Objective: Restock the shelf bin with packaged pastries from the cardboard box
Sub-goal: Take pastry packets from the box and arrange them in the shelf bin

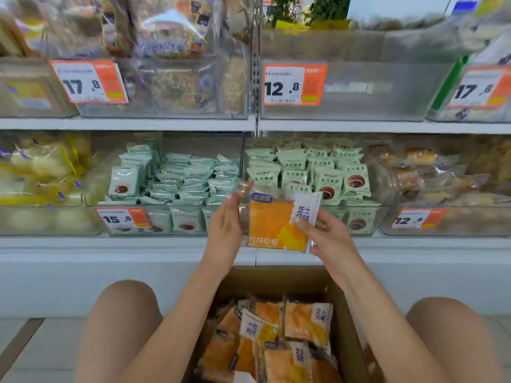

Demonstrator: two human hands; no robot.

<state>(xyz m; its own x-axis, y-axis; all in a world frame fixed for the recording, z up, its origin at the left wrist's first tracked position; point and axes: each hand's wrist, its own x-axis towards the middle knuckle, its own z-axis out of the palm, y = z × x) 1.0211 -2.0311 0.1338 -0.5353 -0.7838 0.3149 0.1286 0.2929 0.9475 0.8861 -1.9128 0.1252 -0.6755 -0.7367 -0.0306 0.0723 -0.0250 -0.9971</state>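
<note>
From the head camera, both hands held one packaged pastry (272, 225) up in front of the lower shelf (414, 243), above the open cardboard box (345, 322). The left hand (225, 230) lay along the packet's left edge with fingers nearly straight, its grip spread, the fingertips touching the clear wrapper. The right hand (325, 236) had its grip pinching the packet's right side, thumb on the front by the white label and fingers curled behind; a ring showed on one finger. The packet was orange and yellow, held upright and slightly tilted.

The box sat on the floor between the person's bare knees, holding more packets of the same kind (276, 338), heaped loosely. Behind the held packet stood clear bins of pale green packets (312, 172). On the upper shelf, a clear bin (387, 89) carried a price tag reading 12.8 (294, 84); its contents could not be made out.
</note>
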